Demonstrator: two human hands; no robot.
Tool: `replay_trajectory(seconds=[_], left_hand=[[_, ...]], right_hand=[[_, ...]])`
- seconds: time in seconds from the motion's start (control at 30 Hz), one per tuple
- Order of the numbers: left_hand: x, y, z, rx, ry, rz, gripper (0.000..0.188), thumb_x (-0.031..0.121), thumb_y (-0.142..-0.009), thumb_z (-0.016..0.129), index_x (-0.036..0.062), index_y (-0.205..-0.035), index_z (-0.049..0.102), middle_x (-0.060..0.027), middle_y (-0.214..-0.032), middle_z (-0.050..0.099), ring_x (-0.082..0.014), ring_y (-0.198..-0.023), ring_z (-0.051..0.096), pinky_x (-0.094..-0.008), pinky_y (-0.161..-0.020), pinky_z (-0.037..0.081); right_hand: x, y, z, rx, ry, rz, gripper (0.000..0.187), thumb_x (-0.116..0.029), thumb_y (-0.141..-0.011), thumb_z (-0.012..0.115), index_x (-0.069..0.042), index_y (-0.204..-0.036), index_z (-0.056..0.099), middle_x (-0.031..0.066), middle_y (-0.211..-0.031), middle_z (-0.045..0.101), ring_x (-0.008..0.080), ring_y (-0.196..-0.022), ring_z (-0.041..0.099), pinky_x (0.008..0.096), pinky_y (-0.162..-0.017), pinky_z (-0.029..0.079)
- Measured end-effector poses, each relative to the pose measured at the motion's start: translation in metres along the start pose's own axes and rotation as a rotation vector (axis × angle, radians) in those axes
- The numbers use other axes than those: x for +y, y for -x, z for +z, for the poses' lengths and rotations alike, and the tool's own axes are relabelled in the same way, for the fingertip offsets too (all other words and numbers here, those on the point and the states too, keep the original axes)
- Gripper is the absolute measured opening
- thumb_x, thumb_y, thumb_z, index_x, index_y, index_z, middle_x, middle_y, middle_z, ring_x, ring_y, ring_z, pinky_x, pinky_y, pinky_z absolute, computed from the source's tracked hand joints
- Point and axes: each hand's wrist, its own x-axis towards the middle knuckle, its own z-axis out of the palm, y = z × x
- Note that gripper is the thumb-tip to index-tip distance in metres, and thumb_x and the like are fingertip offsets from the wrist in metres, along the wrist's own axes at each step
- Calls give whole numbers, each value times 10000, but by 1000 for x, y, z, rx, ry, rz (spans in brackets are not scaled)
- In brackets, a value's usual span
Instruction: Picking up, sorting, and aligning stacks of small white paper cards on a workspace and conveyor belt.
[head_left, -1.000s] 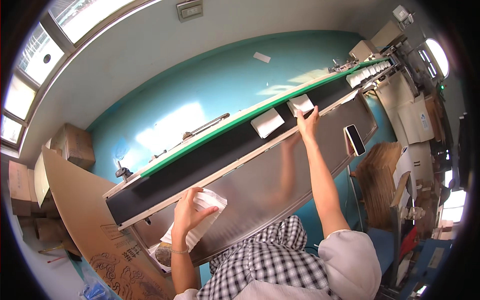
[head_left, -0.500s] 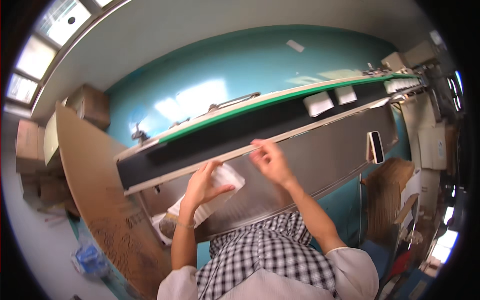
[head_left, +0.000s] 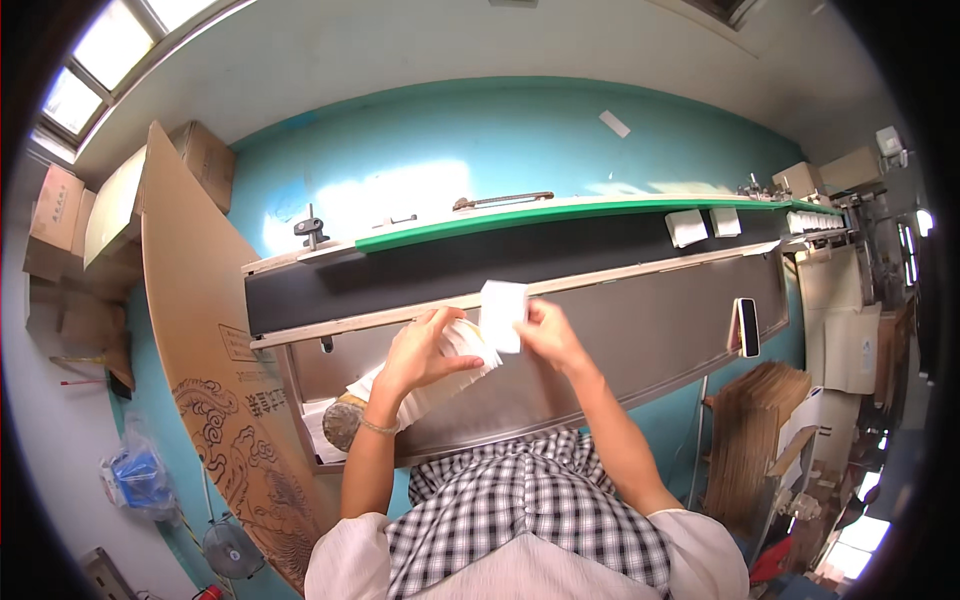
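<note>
A row of thin white paper-like pieces lies slantwise on the metal work surface, standing on edge against each other. Around its upper end curve the fingers and thumb of my left hand, holding the pieces together. One flat white rectangular piece is pinched by its right side in my right hand. It is held upright just beyond the row, over the near rail of the black conveyor belt. A roundish brown block rests at the row's lower end, beside my left wrist.
Two white pieces lie on the belt further right, and several more stand lined up at its far right end. A phone leans on the metal surface. A tall cardboard sheet stands at left; stacked flattened cardboard is at right.
My right hand was empty by the belt's rail; now it holds a white piece near my left hand. The two pieces on the belt have shifted right. The view has tilted somewhat.
</note>
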Motion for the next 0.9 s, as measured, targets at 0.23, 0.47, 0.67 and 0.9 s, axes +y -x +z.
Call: replay_trajectory(seconds=[0.23,0.47,0.67,0.9], left_hand=[[-17,-1,8,62,-13,83,820,529,-658,859,107,-1298,567,-195,-1264,622,-386,-1141,619,-459,-943,510],[-15,11,-5,27,-41,63,903,501,-656,863,94,-1384,516,-186,-1297,617,-385,-1124,632,-447,-927,520],[-12,15,-7,37,2,-1,788,505,-673,857,86,-1273,566,-171,-1204,646,-373,-1068,643,-445,-898,517],[-24,18,-1,73,-22,43,911,511,-651,869,136,-1398,507,-182,-1286,622,-392,-1151,618,-462,-950,511]], right_hand=[[5,-11,21,66,-79,-149,230,-217,-1014,595,-46,-1167,617,60,-949,684,140,-834,664,272,-731,553],[-1,9,59,-43,68,-140,350,-279,-927,708,14,-1113,658,81,-962,700,126,-852,646,293,-758,533],[-6,-4,19,27,-26,-12,177,-135,-927,639,25,-1003,646,71,-893,688,103,-809,643,259,-681,513],[-6,6,56,-14,212,-212,327,-283,-967,675,-30,-1168,625,64,-978,689,138,-803,658,276,-715,542]])
